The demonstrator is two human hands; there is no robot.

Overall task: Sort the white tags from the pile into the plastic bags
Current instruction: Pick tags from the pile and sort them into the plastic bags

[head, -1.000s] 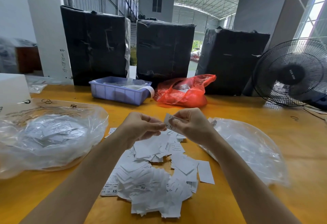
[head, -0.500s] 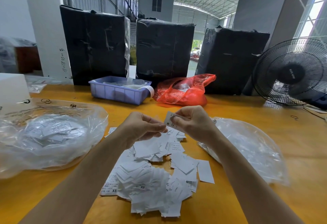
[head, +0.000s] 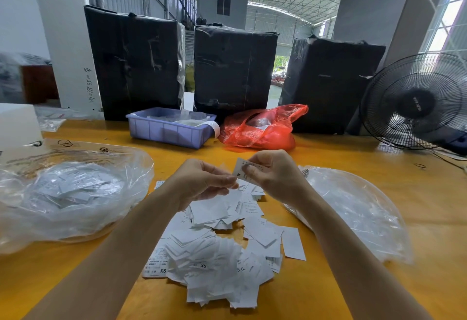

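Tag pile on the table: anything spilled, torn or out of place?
Nothing stands out. The tag pile lies loose on the table between both clear bags; the right hand pinches one tag.

White tags (head: 217, 251) heaped between clear bags (head: 75, 193)
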